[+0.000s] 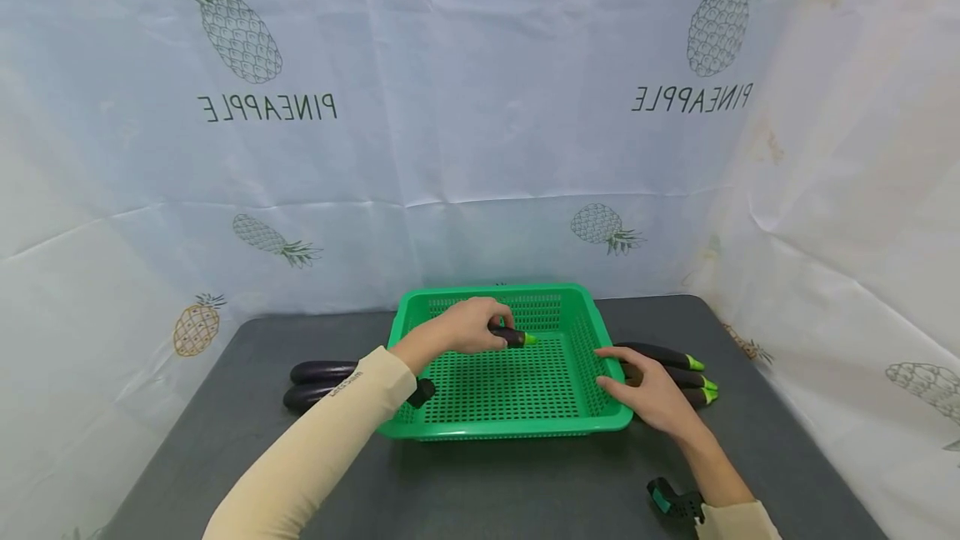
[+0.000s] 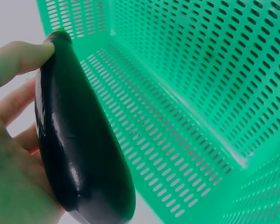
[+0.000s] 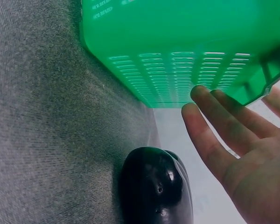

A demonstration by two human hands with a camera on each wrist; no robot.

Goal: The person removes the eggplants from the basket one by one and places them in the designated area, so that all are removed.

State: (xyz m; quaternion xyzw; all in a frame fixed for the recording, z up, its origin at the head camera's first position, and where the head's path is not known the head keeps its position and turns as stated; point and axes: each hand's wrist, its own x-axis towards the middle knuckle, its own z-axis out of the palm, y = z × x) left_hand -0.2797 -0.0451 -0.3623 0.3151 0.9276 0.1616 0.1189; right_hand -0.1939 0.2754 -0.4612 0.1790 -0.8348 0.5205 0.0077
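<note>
My left hand (image 1: pixel 472 327) grips a dark purple eggplant (image 2: pixel 81 140) inside the green plastic basket (image 1: pixel 502 430), above its slotted floor. The head view shows mainly the eggplant's green stem end, which points right; the hand hides the rest. At the basket's right side, my right hand (image 1: pixel 656 398) holds the rim, with the thumb over the inner side. In the right wrist view, its other fingers (image 3: pixel 203 140) lie against the outside of the wall. Below that hand, the rounded end of another eggplant (image 3: pixel 151 186) shows on the table.
Two eggplants (image 1: pixel 318 372) lie left of the basket, partly behind my left sleeve. Several more eggplants (image 1: pixel 660 355) lie to its right, green stems pointing right. The dark grey table (image 1: pixel 510 490) backs onto a pineapple-printed sheet (image 1: pixel 480 148), which also hangs at the sides.
</note>
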